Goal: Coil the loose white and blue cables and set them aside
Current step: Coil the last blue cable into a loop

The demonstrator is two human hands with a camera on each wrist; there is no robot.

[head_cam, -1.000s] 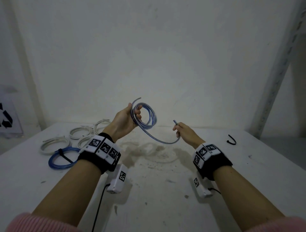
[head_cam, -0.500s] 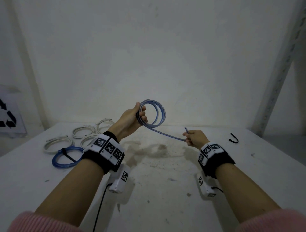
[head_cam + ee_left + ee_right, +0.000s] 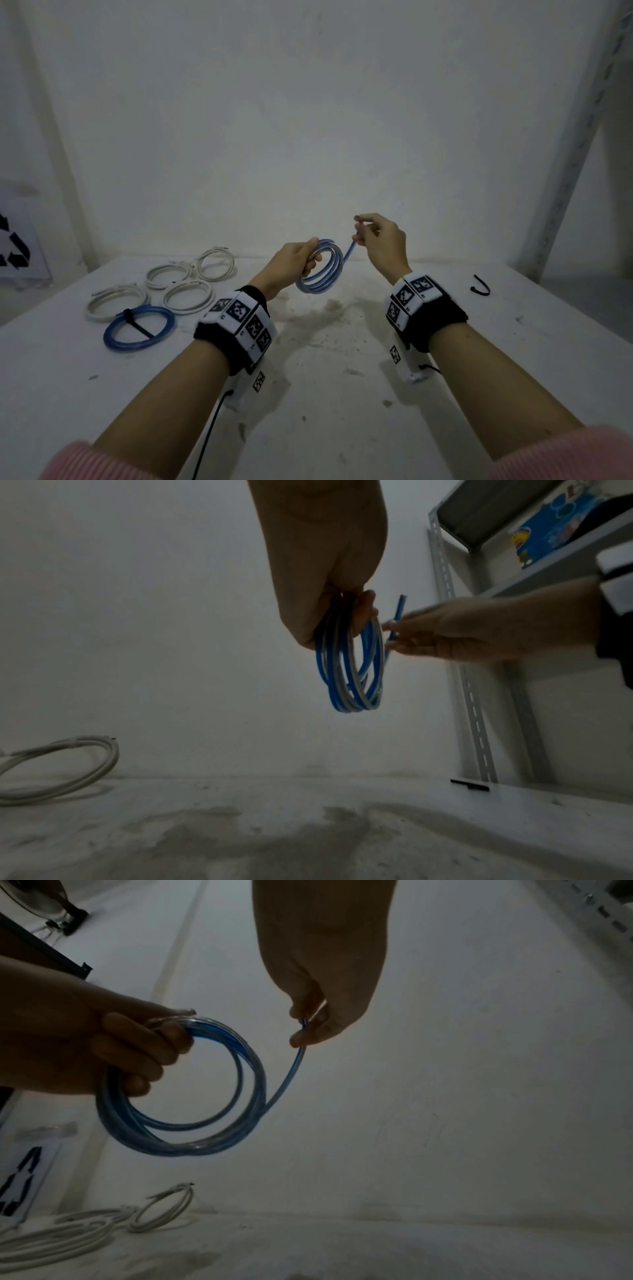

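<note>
A blue cable (image 3: 322,274) (image 3: 349,674) (image 3: 192,1118) is wound into a coil of several loops and held in the air above the table. My left hand (image 3: 294,262) (image 3: 329,593) (image 3: 103,1053) grips the coil at its upper left, fingers curled round the loops. My right hand (image 3: 376,240) (image 3: 445,634) (image 3: 318,1010) pinches the cable's short free end just right of the coil, raised a little above it. On the table at left lie a tied blue coil (image 3: 138,328) and several white coils (image 3: 186,295) (image 3: 161,1207) (image 3: 58,769).
The white table (image 3: 342,411) carries a small black tie (image 3: 481,287) at the right rear. A white wall stands close behind. A grey metal shelf upright (image 3: 575,137) (image 3: 476,723) rises at the right. A sheet with a recycling sign (image 3: 13,243) leans at the far left.
My right hand has lifted the free end up and toward the coil, so the loose tail has shortened into another loop. My left hand, with the coil, has dropped slightly.
</note>
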